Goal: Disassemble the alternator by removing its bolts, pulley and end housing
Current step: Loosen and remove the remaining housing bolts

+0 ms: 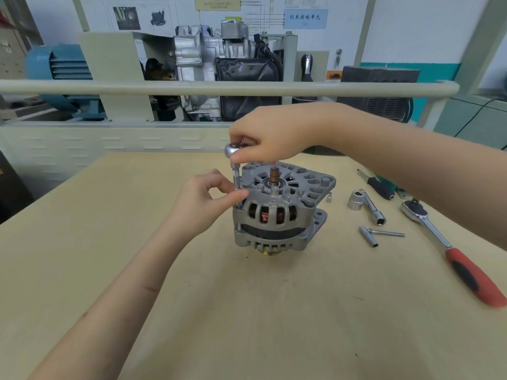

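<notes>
The grey alternator [277,212] stands pulley-down at the middle of the wooden table [192,311], its brown shaft end [273,175] pointing up. A small ratchet [233,150] with a vertical extension and socket [236,182] stands on a bolt at the housing's left edge. My right hand [271,135] grips the ratchet head from above. My left hand [203,198] pinches the lower extension between thumb and fingers, touching the housing. The pulley [270,252] just shows under the body.
To the right lie a large socket with an adapter [366,204], a removed bolt and thin socket [381,233], a small nut [329,198], a black-handled screwdriver [380,186] and a red-handled ratchet [455,250]. A rail and an engine display stand behind the table.
</notes>
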`<state>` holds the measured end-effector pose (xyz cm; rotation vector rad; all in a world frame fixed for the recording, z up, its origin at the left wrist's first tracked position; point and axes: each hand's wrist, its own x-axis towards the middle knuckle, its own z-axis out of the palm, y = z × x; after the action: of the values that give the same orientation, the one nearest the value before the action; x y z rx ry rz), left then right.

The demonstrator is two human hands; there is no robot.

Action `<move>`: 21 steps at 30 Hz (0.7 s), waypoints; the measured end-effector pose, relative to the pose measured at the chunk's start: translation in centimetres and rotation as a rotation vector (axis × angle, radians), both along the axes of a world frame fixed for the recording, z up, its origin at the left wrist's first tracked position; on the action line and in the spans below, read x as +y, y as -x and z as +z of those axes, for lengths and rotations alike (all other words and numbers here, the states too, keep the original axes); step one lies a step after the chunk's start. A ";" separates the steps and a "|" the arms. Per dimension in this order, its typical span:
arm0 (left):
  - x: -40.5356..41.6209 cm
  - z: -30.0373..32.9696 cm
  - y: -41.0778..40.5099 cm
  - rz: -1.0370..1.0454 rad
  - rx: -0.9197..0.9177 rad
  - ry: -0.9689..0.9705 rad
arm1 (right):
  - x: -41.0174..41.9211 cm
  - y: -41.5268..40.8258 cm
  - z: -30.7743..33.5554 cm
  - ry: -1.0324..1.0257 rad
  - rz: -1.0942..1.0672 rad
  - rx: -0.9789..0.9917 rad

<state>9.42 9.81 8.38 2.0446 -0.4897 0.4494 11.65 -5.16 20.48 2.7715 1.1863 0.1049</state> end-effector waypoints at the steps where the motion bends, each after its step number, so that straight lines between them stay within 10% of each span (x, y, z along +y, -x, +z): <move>1: 0.1 0.0 0.0 -0.019 0.008 0.003 | -0.1 0.1 0.1 -0.028 0.010 0.041; 21: -0.1 0.4 0.1 0.040 -0.040 -0.074 | -0.2 0.2 0.2 -0.021 -0.016 -0.041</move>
<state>9.33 9.71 8.79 2.1227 -0.4964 0.5037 11.47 -5.32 20.68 2.7821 1.1596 0.1722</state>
